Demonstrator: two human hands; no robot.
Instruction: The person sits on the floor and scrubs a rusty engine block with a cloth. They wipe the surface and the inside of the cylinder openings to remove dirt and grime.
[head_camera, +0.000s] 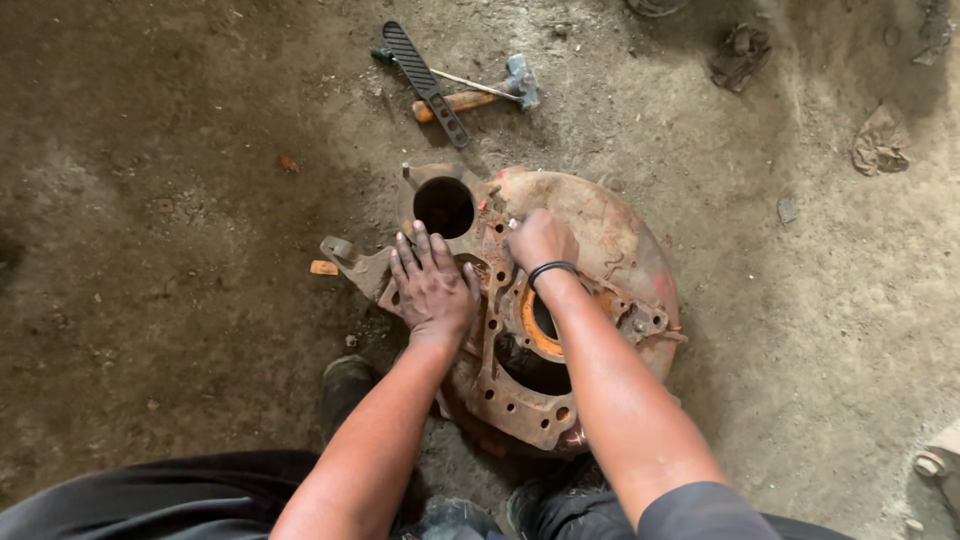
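Your left hand (432, 285) lay flat, fingers spread, pressed on the rusty metal housing (590, 260) on the dirt floor (150, 250). Your right hand (540, 240) was clenched on the housing's upper rim; whatever it gripped could not be made out. Beyond lay a hammer (480, 95) and a black perforated strip (425, 82).

counts: 1 rusty housing casting (600, 240) on the dirt floor, 2 hands on it, left hand (432, 288) and right hand (540, 240). 1 black wristband (552, 268). 1 hammer (478, 96), 1 black slotted bar (425, 83), 1 thin rod (470, 82). 2 crumpled rags (880, 140), 2 shoes (345, 385).
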